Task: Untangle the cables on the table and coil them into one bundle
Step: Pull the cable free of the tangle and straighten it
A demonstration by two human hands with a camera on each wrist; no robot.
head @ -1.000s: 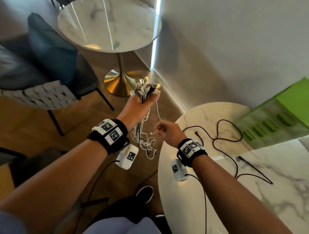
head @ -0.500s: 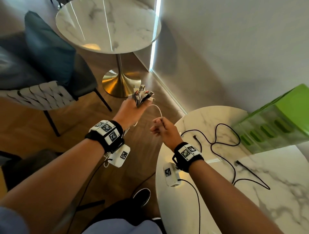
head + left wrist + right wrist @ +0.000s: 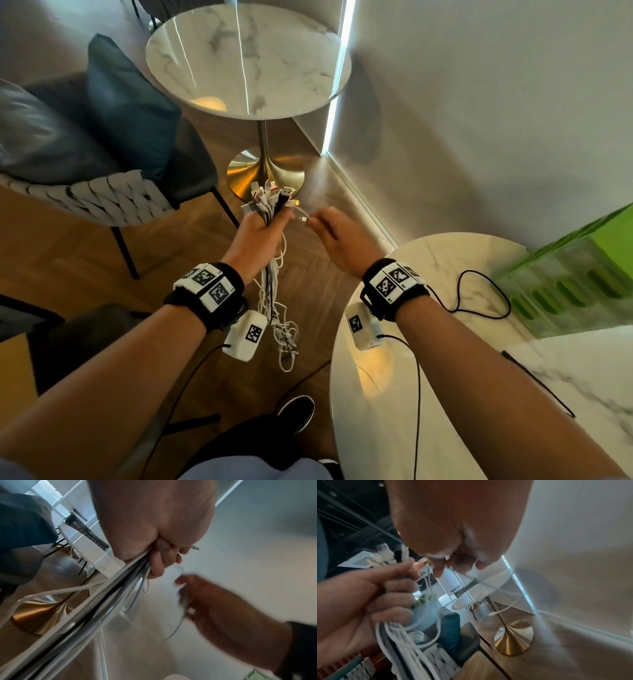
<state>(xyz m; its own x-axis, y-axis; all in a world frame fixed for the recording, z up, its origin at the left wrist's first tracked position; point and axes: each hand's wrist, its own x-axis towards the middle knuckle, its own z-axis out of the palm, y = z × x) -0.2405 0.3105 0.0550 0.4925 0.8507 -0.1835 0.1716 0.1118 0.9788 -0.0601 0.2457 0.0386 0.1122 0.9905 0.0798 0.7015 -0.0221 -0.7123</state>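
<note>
My left hand is held over the floor and grips a bundle of white and grey cables. Their plug ends stick up above the fist, and the rest hangs down in a loose tangle. My right hand is just right of the fist and pinches a thin white cable near its plug. In the left wrist view the left hand closes round the cable bundle, with the blurred right hand beside it. In the right wrist view the white cable's loose end dangles.
A black cable lies looped on the round marble table at the right, next to a green box. A second marble table on a gold base stands ahead, a chair at the left. Wall close on the right.
My right hand has moved up and forward from near the table edge to just beside the plug ends. My left hand still grips the bundle.
</note>
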